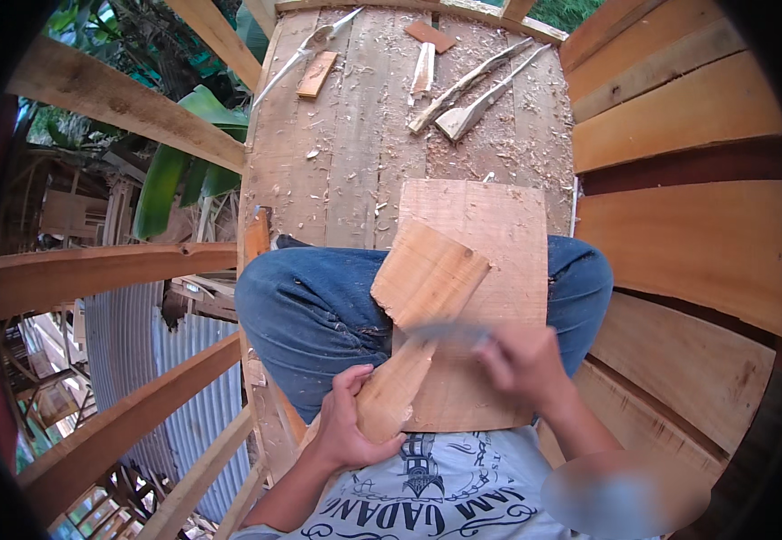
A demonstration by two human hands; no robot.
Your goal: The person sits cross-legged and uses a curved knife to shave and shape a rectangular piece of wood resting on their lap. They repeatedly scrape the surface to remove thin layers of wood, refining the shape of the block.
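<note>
A partly carved wooden piece (431,270), with a wide blocky end and a narrower neck, lies slanted across my lap over a flat board. My left hand (350,414) is wrapped round its lower, narrower end, close to my shirt. My right hand (521,360) is closed on a knife, blurred by motion; its handle is mostly hidden in my fist. The grey knife blade (445,332) points left across the neck of the carved piece. Whether its edge touches the wood I cannot tell. Under both lies the flat rectangular board (508,234), resting on my legs.
Wood shavings litter the plank floor (355,135) ahead. On it lie two long rough wooden sticks (476,90), a pale curved piece (314,43) and small offcuts (317,74). Slatted rails (103,270) stand on the left, a plank wall (688,243) on the right.
</note>
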